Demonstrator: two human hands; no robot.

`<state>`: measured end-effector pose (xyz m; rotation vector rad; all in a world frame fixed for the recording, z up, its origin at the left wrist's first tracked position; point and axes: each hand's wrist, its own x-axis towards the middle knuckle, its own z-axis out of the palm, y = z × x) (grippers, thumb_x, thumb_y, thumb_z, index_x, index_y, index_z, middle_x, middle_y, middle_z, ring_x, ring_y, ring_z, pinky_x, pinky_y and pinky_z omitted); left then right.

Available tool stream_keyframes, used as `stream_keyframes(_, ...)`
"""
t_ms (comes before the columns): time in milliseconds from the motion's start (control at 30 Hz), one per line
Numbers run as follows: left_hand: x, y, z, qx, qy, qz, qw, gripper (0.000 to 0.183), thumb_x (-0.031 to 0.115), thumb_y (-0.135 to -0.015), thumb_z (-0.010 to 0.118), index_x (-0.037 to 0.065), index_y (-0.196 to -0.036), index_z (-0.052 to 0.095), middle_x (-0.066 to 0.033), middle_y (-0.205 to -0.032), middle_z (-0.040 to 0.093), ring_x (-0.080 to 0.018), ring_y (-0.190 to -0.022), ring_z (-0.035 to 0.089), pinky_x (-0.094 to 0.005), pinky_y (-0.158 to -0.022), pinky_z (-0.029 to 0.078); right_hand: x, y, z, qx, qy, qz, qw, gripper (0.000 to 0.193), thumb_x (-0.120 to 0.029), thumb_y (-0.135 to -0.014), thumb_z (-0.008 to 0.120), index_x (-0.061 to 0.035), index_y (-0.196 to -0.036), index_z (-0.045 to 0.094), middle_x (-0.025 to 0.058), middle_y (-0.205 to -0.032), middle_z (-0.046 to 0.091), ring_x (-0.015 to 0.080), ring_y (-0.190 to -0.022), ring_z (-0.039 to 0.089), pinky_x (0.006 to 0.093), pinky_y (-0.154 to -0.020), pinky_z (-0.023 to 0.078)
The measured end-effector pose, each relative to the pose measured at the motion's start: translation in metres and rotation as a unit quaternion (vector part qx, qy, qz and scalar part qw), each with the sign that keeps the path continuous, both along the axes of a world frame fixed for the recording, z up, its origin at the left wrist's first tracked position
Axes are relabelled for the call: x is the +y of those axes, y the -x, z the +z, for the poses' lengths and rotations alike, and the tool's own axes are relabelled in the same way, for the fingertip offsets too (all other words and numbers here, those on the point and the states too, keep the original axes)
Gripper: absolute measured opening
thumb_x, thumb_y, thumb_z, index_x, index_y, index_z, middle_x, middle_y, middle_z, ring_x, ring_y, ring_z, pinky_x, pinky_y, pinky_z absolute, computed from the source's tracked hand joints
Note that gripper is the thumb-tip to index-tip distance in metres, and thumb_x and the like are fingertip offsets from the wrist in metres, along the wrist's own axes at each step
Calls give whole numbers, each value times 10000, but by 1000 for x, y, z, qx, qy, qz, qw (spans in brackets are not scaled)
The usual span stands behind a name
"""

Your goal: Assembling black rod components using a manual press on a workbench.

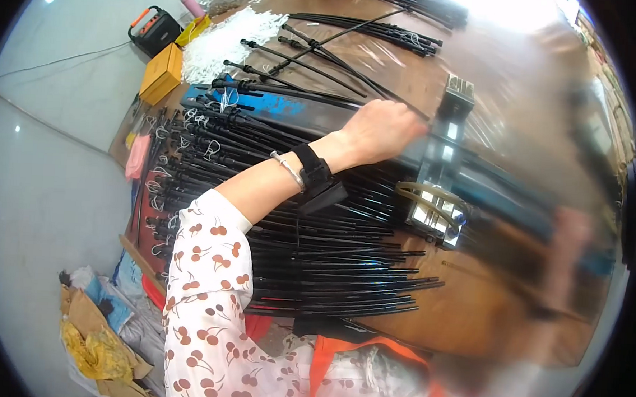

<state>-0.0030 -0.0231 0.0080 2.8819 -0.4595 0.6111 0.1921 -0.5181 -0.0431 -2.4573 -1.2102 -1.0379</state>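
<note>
My left hand (pixel 386 130) is closed in a fist over the blue metal bar (pixel 272 104), gripping a long thin black rod (pixel 302 93). That rod runs left along the bar and ends in a thicker fitting. Just right of this hand a silver-and-black fixture (pixel 442 162) straddles the bar, with a looped tan hose on its near end. My right hand (pixel 571 233) is smeared by motion at the right, beyond the fixture; its fingers cannot be made out. Below my left forearm lie several dense rows of black rods (pixel 343 272), many with white string loops at their left ends.
More black rods (pixel 370 32) lie at the far side of the brown table (pixel 390 324). White strings (pixel 229 43) are heaped at the far left, beside a yellow box (pixel 161 73) and a black-and-orange case (pixel 154 32). Crumpled bags and cardboard (pixel 99 331) sit on the floor at the lower left.
</note>
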Motion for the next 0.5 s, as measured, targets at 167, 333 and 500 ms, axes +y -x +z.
stream_keyframes(167,-10,-5,-10,-29,114,-11,993,180,173,-860,718,19,-777,676,-164,-794,617,-377,-775,620,-472,-691,496,8,4,-1,4,-46,14,999,52,-45,-853,684,-24,-900,680,163,-815,655,342,-776,640,434,-692,498)
stream_keyframes(333,-9,-12,-18,-42,171,-8,984,166,210,-847,724,56,-864,666,-135,-863,634,-364,-847,627,-470,-746,509,-5,7,-1,40,-6,-32,999,162,-57,-866,686,-43,-1024,719,145,-944,708,342,-963,654,436,-859,512)
stream_keyframes(500,-9,-21,-13,10,79,-31,996,217,299,-919,656,84,-925,628,-114,-873,665,-344,-848,672,-462,-722,543,57,79,2,181,-104,-12,978,342,-91,-923,671,-47,-1262,676,129,-1313,642,324,-1233,594,435,-1025,465)
